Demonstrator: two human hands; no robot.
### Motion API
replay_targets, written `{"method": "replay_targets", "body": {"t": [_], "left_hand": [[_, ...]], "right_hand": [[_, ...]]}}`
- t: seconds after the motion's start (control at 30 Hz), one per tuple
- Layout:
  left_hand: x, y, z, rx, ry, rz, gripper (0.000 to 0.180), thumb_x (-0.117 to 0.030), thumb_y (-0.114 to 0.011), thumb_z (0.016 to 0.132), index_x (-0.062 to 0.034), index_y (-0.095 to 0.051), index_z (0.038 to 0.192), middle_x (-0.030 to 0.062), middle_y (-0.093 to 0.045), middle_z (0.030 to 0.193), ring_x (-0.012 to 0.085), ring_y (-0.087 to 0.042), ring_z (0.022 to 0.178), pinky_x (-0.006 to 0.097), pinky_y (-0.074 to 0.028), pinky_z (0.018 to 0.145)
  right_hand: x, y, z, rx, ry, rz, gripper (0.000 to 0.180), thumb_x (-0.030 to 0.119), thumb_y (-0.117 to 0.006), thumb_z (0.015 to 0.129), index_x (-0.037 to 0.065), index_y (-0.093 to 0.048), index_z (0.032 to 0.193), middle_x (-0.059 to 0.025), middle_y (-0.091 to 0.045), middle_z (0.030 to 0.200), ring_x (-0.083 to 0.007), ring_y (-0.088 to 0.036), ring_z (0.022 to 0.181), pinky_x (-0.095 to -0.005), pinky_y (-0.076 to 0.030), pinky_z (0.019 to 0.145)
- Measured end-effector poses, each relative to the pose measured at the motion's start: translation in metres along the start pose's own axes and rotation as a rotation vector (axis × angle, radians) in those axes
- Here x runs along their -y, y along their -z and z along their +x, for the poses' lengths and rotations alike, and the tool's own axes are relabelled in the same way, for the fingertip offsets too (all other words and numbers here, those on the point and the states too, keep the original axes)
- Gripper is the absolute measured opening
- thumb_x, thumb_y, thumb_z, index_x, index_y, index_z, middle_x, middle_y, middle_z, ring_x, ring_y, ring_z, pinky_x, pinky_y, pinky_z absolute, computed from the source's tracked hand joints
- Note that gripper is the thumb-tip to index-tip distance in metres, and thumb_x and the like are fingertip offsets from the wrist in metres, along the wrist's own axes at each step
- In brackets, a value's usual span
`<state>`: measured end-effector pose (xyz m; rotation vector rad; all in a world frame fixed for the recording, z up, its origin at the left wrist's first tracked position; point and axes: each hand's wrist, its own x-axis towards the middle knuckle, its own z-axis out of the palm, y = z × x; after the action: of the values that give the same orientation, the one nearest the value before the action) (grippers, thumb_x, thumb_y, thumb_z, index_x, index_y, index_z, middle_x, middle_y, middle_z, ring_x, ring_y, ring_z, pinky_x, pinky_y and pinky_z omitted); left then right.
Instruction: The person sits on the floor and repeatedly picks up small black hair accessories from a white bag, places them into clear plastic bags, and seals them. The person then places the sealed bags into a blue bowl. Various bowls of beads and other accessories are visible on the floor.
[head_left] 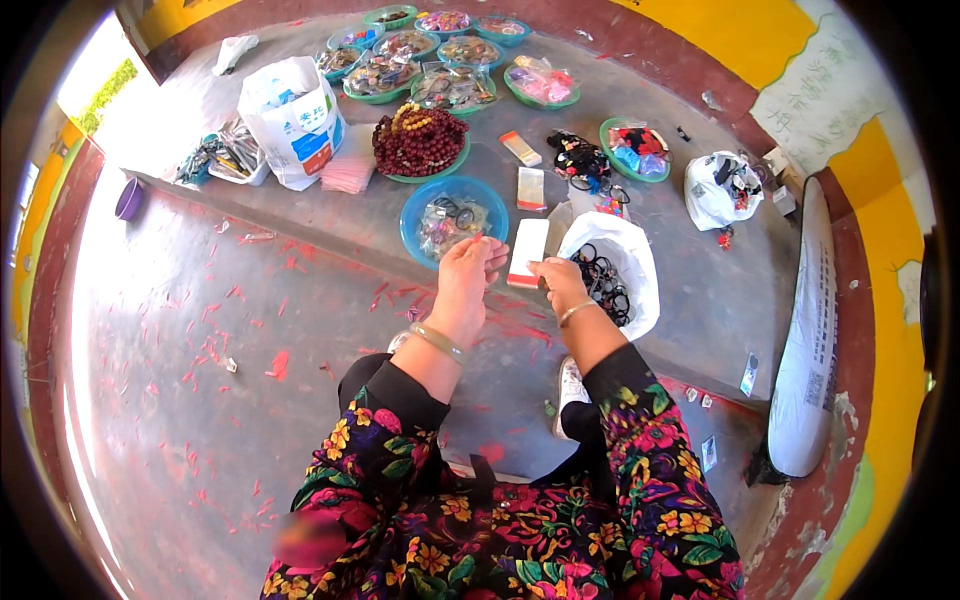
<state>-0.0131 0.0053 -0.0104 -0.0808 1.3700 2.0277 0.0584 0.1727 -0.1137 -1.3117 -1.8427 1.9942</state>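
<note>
My left hand (471, 275) is raised in front of me with the fingertips pinched together, just over the near edge of a blue basin (409, 225). What the pinch holds, if anything, is too small to make out. The basin contains black rings and small clear packets. My right hand (564, 283) is closed, its thumb and fingertips against the lower right edge of a white card-like stack (530, 243) with a red band. Whether that stack is gripped or lies beneath the fingers, I cannot tell. Beside this hand stands a white bag (643, 265) with black bands (606, 280) inside.
Farther up lie two smaller red-and-white packs (531, 188) and a pile of dark red beads (420, 140). Several basins (380, 78) of packets stand behind. A tall white bag (293, 120) is at left, a long white sack (805, 330) at right. Red scraps litter the floor.
</note>
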Motion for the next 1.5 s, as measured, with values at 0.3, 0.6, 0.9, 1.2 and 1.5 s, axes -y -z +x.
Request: {"method": "replay_targets", "body": {"t": [0.3,0.6,0.9,1.2,1.5], "left_hand": [[0.014,-0.026,-0.023,0.47,0.256,-0.08,0.025,-0.019,-0.059,0.086,-0.0027,-0.053,0.104,0.01,-0.061,0.098,0.0198,-0.061,0.086,0.036,-0.052,0.072],[0.031,-0.039,-0.021,0.408,0.131,0.043,0.023,-0.007,-0.061,0.083,-0.0025,-0.056,0.104,0.007,-0.063,0.09,0.0176,-0.063,0.08,0.032,-0.05,0.066],[0.028,-0.04,-0.027,0.44,0.216,0.03,0.027,-0.006,-0.063,0.081,-0.0029,-0.055,0.107,0.0086,-0.063,0.089,0.0196,-0.063,0.079,0.033,-0.052,0.066],[0.018,-0.029,-0.027,0.64,0.327,-0.168,0.041,-0.003,-0.062,0.078,-0.0013,-0.05,0.117,0.0107,-0.061,0.102,0.02,-0.061,0.094,0.035,-0.05,0.079],[0.01,-0.025,-0.03,0.672,0.319,0.04,0.043,0.002,-0.063,0.078,-0.0028,-0.048,0.118,0.0128,-0.063,0.099,0.0203,-0.062,0.087,0.033,-0.051,0.073]], "right_hand": [[0.055,0.025,-0.148,0.258,0.044,0.191,0.015,0.019,-0.071,0.077,0.006,-0.064,0.077,0.0043,-0.049,0.057,-0.0046,-0.039,0.046,-0.0203,-0.026,0.043],[0.065,0.055,-0.123,-0.124,0.609,-0.313,0.032,0.031,-0.069,0.081,0.0,-0.064,0.078,-0.0043,-0.055,0.059,-0.0083,-0.047,0.055,-0.0252,-0.04,0.054],[0.068,0.051,-0.11,-0.036,0.547,-0.106,0.02,0.017,-0.07,0.078,-0.002,-0.064,0.075,-0.0007,-0.061,0.065,-0.0054,-0.047,0.056,-0.0227,-0.039,0.053],[0.072,0.046,-0.11,0.017,0.554,0.067,0.016,0.013,-0.068,0.08,-0.002,-0.064,0.08,-0.0003,-0.058,0.065,-0.0061,-0.05,0.057,-0.0213,-0.041,0.053],[0.076,0.044,-0.116,-0.082,0.606,0.023,0.014,0.011,-0.067,0.081,-0.002,-0.064,0.081,0.0014,-0.056,0.065,-0.005,-0.048,0.058,-0.0204,-0.039,0.054]]}}
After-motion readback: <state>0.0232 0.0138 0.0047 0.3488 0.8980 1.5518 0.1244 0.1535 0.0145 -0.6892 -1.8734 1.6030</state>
